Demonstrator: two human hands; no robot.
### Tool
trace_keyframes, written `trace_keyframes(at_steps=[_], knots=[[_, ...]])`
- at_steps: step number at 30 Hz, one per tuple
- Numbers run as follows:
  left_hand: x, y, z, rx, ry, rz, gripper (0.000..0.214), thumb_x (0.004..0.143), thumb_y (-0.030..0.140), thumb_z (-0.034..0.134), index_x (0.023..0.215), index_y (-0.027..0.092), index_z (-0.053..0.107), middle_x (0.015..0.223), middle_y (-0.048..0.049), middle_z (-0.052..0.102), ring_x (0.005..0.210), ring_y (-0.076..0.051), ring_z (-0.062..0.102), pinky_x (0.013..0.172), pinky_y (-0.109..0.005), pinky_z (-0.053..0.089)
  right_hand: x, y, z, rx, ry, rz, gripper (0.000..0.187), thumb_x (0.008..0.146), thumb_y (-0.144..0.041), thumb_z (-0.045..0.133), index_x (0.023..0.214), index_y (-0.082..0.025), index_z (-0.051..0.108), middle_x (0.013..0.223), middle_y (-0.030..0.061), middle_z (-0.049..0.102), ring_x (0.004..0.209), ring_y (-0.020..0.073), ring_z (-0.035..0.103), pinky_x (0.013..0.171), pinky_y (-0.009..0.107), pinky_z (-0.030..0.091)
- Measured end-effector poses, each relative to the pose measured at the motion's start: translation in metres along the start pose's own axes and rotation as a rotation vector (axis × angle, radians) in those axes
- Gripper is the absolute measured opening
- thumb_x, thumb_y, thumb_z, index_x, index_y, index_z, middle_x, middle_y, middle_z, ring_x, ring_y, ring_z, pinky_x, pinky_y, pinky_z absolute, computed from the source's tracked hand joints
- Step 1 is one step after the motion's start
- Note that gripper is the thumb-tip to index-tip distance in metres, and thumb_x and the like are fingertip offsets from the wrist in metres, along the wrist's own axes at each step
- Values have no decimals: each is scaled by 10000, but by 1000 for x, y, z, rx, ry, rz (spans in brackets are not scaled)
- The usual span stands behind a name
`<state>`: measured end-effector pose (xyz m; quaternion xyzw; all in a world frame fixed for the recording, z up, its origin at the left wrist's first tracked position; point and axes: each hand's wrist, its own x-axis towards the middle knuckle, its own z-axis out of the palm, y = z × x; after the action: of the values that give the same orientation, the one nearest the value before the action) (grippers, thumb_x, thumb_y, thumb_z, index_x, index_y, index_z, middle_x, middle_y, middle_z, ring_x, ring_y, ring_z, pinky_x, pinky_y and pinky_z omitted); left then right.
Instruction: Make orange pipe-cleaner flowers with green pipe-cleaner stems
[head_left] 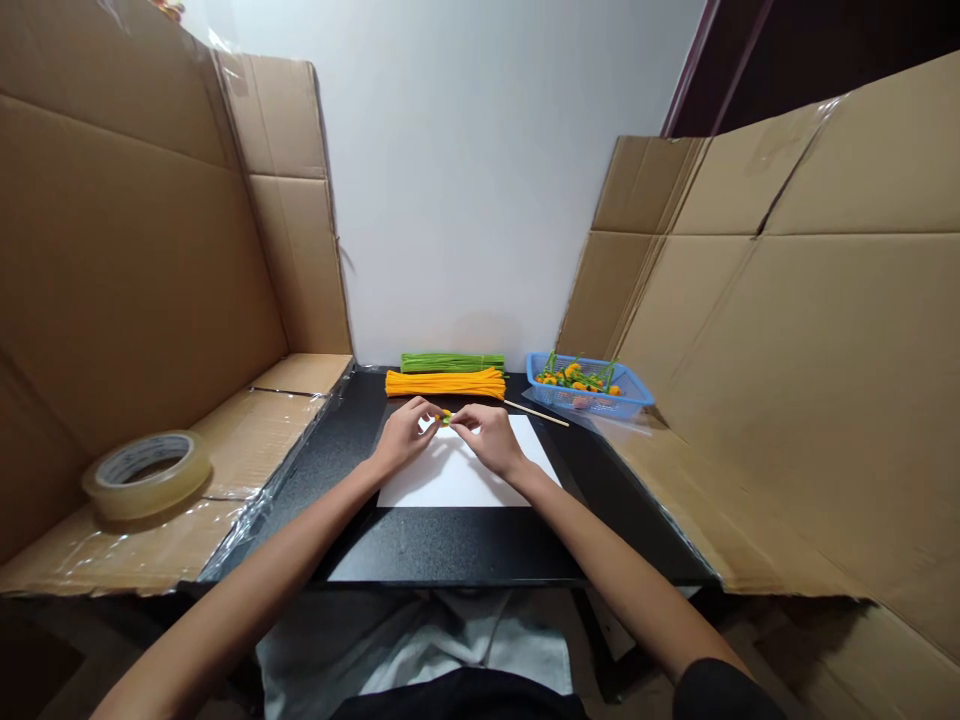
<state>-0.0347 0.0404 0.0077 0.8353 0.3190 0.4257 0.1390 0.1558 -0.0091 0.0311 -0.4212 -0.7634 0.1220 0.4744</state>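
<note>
My left hand (405, 432) and my right hand (487, 436) meet over a white sheet of paper (457, 478) on the black table (450, 545). Both pinch a small green and yellow pipe-cleaner piece (446, 417) between their fingertips. Behind the hands lies a bundle of orange pipe cleaners (445, 384), and a bundle of green pipe cleaners (452, 362) lies further back. A thin wooden stick (536, 412) rests to the right of my right hand.
A blue plastic basket (592, 400) with several small orange and green pieces stands at the back right. A roll of clear tape (146, 473) sits on the cardboard at the left. Cardboard walls (787, 330) enclose both sides; a white wall is behind.
</note>
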Motion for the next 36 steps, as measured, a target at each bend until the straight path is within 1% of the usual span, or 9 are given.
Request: trace_keyframes(at_steps=[5,9,13,16,21,24,28,31,36], knots=[[-1,-10,5,72,-82,-40,109,878,269,586,877,199,670,914,-47,667,824,-176,625,675,-267,485,-3,3,5,-12,-37,-28,93,844,-164,657,811,-199,736,814,53,751,734,186,692,709,307,541],[0,-16,9,107,-43,-80,62,879,237,565,857,205,613,875,-29,670,775,-175,614,685,-282,453,-3,5,9,52,-1,38,96,837,-202,666,910,-208,727,879,50,746,770,180,694,721,302,558],[0,-15,12,111,12,-81,52,894,212,532,868,207,576,880,-27,646,777,-169,599,693,-276,444,-2,18,19,151,85,270,566,708,-218,772,1250,-208,609,1142,110,701,867,200,704,690,306,588],[-1,-12,14,112,12,-33,84,910,199,499,882,209,578,904,-37,642,794,-174,592,694,-279,444,-2,29,29,314,56,384,569,705,-211,756,1252,-186,603,1095,113,722,886,203,719,767,333,597],[-2,-9,17,-18,4,-23,105,890,208,503,877,202,607,891,-38,660,801,-170,602,722,-281,459,-4,31,33,371,40,264,243,763,-195,660,999,-173,713,987,73,761,905,203,725,857,342,578],[1,-10,16,-213,-68,-129,143,848,316,563,836,186,621,827,-36,671,763,-171,592,681,-270,447,-5,27,27,265,48,201,210,794,-218,677,995,-192,732,980,59,771,892,206,726,866,344,572],[8,-8,11,-498,-286,-353,373,743,521,662,699,158,589,638,-10,589,564,-116,457,540,-230,324,-4,28,19,145,4,74,186,826,-221,690,998,-205,757,967,52,783,850,201,729,827,326,571],[10,-4,4,-595,-400,-505,461,664,574,737,642,138,590,587,-5,556,527,-90,408,525,-226,281,-2,33,15,78,-28,-64,195,851,-206,675,1024,-192,762,975,66,786,854,197,734,822,308,563],[11,0,0,-623,-399,-579,472,587,558,802,654,137,599,613,-15,593,566,-102,461,559,-225,305,-2,37,13,-4,-128,-198,251,864,-138,636,1081,-190,749,1071,84,771,977,203,720,890,316,537]])
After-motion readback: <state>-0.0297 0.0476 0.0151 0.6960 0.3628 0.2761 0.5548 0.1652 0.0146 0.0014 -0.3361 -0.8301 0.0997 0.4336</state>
